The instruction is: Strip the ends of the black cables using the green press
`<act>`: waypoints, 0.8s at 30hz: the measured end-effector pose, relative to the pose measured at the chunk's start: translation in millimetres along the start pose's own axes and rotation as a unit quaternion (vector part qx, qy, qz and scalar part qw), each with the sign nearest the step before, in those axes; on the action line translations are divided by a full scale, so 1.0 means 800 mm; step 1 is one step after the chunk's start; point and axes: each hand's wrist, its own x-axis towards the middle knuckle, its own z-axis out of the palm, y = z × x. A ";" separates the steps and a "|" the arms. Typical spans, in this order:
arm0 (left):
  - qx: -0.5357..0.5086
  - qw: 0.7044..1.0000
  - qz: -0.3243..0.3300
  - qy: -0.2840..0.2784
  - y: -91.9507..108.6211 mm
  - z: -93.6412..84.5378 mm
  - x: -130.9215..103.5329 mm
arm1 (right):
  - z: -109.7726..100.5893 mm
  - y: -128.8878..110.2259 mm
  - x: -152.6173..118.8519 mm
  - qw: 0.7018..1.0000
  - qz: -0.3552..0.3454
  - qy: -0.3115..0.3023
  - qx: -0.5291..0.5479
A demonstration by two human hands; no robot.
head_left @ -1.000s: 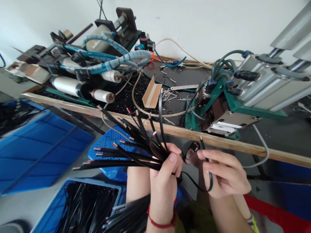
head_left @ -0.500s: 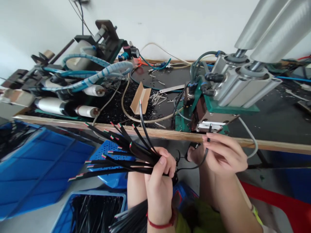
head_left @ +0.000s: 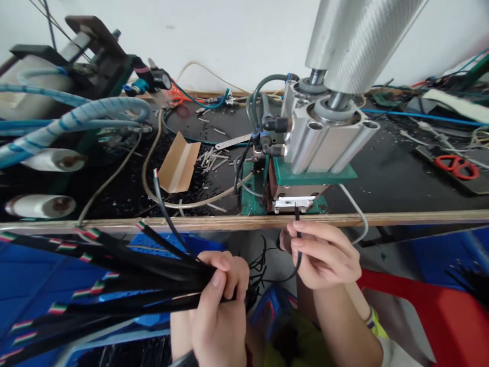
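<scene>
My left hand [head_left: 221, 300] is closed around a bundle of black cables [head_left: 141, 275] that fan out to the left. Their tips show short red, white and green wire ends. One cable of the bundle stands up apart from the others, near the table edge. My right hand [head_left: 324, 252] pinches a single black cable [head_left: 298, 232] between thumb and fingers, just in front of the table edge. That cable's tip is right at the bright metal jaws [head_left: 294, 201] of a pneumatic press [head_left: 317, 148]; whether it is inside them I cannot tell.
A folded cardboard piece [head_left: 179, 163] lies beside grey sleeve scraps [head_left: 214, 158]. Another machine with blue hoses [head_left: 84, 114] stands at left. Red-handled scissors [head_left: 456, 167] rest on the right. Blue crates and a red stool [head_left: 431, 311] are below the wooden table edge [head_left: 114, 224].
The view has turned to the right and come closer, so the bench items appear further left. My right hand still pinches the cable at the press; my left still grips the bundle.
</scene>
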 end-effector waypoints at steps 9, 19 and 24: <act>0.007 1.000 -0.003 -0.008 -0.007 0.002 0.005 | 0.008 0.002 0.004 0.999 0.004 -0.012 0.033; 0.006 1.000 -0.002 -0.010 -0.008 0.000 0.008 | 0.006 0.007 0.005 1.000 0.022 -0.015 -0.001; 0.007 1.000 0.003 -0.023 -0.010 0.002 0.009 | 0.007 0.011 0.008 1.000 0.018 -0.008 -0.011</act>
